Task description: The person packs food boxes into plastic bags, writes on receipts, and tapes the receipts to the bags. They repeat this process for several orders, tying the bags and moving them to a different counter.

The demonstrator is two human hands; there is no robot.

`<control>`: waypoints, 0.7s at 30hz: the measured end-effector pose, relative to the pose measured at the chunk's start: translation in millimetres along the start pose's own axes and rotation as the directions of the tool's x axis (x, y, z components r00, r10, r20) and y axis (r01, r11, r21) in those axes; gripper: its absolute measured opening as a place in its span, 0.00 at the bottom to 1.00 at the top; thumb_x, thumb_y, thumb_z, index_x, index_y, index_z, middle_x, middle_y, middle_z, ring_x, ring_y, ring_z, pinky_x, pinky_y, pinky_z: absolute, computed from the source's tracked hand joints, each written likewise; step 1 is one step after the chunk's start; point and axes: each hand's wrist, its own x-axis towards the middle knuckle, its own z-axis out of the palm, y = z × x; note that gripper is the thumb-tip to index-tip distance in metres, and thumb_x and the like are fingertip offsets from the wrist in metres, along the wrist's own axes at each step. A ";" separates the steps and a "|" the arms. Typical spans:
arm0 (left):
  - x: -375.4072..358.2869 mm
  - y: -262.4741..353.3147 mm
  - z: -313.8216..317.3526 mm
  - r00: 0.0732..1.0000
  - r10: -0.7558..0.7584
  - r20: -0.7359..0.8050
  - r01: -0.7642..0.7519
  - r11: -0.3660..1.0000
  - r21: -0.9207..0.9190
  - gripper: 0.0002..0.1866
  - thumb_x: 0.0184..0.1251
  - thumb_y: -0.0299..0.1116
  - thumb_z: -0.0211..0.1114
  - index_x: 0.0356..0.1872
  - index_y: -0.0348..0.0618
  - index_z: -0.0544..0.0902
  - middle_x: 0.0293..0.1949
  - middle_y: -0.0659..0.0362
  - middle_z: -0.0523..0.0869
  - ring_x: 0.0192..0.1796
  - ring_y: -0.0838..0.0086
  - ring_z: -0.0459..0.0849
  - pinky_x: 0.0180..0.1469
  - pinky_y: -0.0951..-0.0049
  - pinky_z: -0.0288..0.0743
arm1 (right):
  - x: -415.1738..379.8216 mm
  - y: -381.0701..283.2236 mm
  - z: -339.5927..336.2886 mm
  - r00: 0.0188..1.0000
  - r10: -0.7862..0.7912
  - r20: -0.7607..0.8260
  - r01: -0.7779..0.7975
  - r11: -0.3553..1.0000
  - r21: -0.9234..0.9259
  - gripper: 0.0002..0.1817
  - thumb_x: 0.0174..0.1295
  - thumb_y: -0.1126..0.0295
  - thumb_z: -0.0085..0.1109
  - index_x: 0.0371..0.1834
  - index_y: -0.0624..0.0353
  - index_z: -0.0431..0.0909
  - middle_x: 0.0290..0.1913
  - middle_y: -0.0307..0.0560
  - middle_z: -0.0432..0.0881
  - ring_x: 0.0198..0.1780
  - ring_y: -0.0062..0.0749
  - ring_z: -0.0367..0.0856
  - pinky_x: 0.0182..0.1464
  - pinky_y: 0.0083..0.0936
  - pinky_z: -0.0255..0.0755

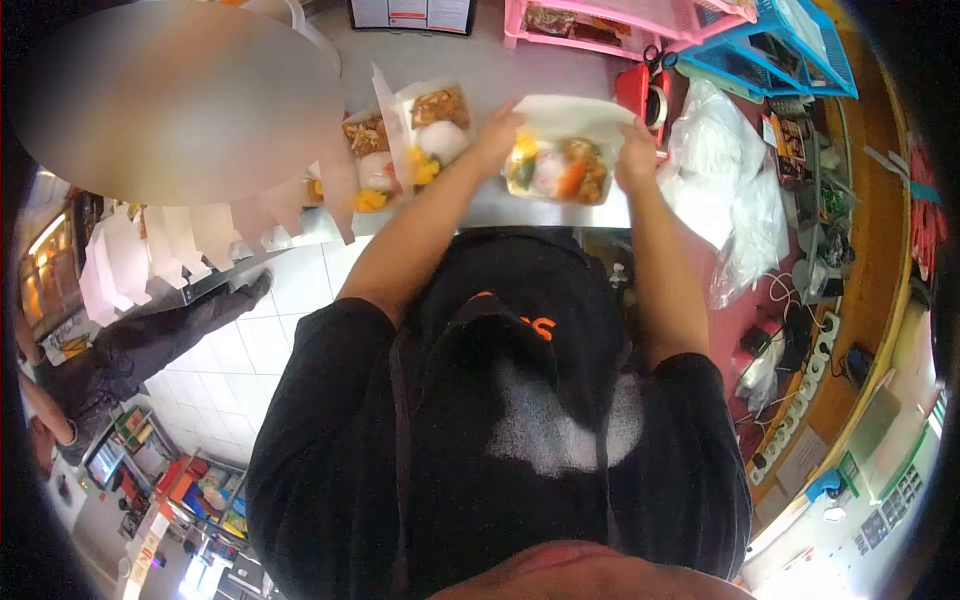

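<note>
While gripping the open food box [572,112] by its opposite sides, keep it level at the counter's [500,60] near edge; impossible to tell, through blur, whether touching or just above. Hold on with left hand [500,136] partly closed around one side and right hand [636,158] likewise around the other. Squeeze lightly and evenly to avoid buckling the walls or spilling the loose food [590,182]. Readable on the black shirt [480,400]: just a final orange "s" [543,329]. Too small to read: print on the sheets [410,14] by the far edge.
</note>
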 end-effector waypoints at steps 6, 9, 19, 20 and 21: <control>-30.2 58.4 43.1 0.969 -0.032 -0.246 0.117 0.934 0.338 0.21 0.67 0.36 0.53 0.57 0.35 0.69 0.57 0.42 0.77 0.60 0.54 0.76 0.61 0.62 0.67 | 2.1 0.5 3.5 0.962 -0.271 0.009 0.236 0.818 -0.525 0.25 0.57 0.83 0.46 0.61 0.63 0.66 0.45 0.46 0.78 0.48 0.29 0.76 0.53 0.25 0.70; -55.2 76.7 -1.5 0.957 -0.136 0.255 -0.182 0.402 0.898 0.24 0.69 0.35 0.50 0.63 0.34 0.66 0.59 0.38 0.75 0.60 0.47 0.74 0.61 0.59 0.69 | 0.7 -9.7 -50.6 0.650 -0.434 0.624 0.754 0.267 -0.600 0.22 0.55 0.84 0.48 0.55 0.57 0.74 0.47 0.52 0.80 0.48 0.43 0.80 0.53 0.29 0.72; -126.2 -17.2 0.0 0.935 0.008 0.354 -0.294 0.575 0.763 0.46 0.63 0.40 0.67 0.74 0.38 0.47 0.74 0.32 0.37 0.75 0.47 0.53 0.75 0.61 0.51 | -53.8 27.3 -71.8 0.917 -0.042 0.396 0.294 0.743 -0.601 0.22 0.60 0.77 0.60 0.60 0.61 0.73 0.59 0.60 0.77 0.61 0.41 0.77 0.61 0.31 0.72; -125.5 -23.6 2.7 0.934 0.088 0.346 -0.308 0.689 0.656 0.50 0.61 0.43 0.70 0.74 0.38 0.46 0.75 0.34 0.37 0.76 0.51 0.51 0.76 0.61 0.48 | -49.9 27.3 -74.6 0.897 -0.053 0.438 0.344 0.707 -0.618 0.25 0.60 0.76 0.60 0.63 0.59 0.72 0.58 0.60 0.77 0.61 0.41 0.77 0.60 0.30 0.72; -123.0 -28.6 4.3 0.932 0.088 0.351 -0.311 0.691 0.653 0.50 0.61 0.43 0.70 0.74 0.38 0.46 0.75 0.34 0.37 0.76 0.51 0.51 0.76 0.61 0.48 | -43.4 26.0 -77.3 0.875 -0.068 0.479 0.397 0.667 -0.630 0.27 0.61 0.75 0.60 0.65 0.57 0.71 0.58 0.60 0.77 0.61 0.40 0.77 0.60 0.30 0.72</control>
